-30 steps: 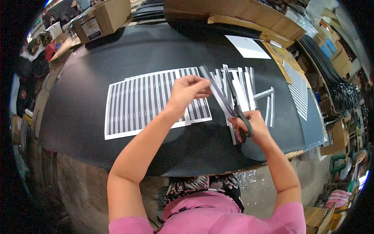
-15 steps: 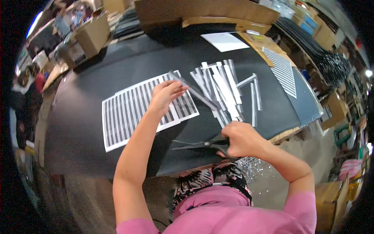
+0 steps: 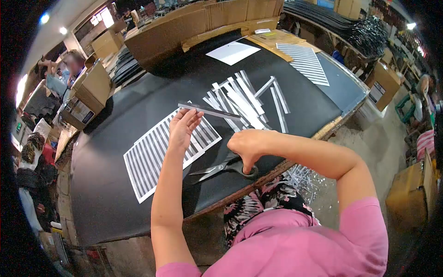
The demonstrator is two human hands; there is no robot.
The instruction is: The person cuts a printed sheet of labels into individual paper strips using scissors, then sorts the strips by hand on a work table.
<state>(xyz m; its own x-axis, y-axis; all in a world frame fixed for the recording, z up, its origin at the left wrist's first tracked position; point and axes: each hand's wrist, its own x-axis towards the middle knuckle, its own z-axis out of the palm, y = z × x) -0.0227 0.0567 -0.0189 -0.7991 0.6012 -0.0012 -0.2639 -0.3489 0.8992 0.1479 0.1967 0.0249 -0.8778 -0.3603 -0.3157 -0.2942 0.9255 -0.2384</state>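
Note:
My left hand [image 3: 182, 128] pinches one end of a dark strip with a pale edge [image 3: 213, 112], which slants to the right above the table. Below that hand lies a sheet printed with black and white stripes [image 3: 146, 167]. Scissors [image 3: 217, 171] are in my right hand [image 3: 251, 144], thumb through a handle loop, with the blades spread and pointing left over the table's near side. Just beyond my right hand, cut strips [image 3: 244, 99] lie in a loose heap, black, white and grey.
The work table [image 3: 106, 203] has a black top. Toward its back are a white sheet [image 3: 232, 53], another striped sheet [image 3: 304, 62] and a long cardboard piece [image 3: 198, 27]. A cardboard box [image 3: 87, 97] stands at the left corner. Paper scraps [image 3: 304, 180] litter the floor.
My view has turned, and the strip in my left hand now lies flatter. The scissors' blades have spread wider, and my right hand has shifted left.

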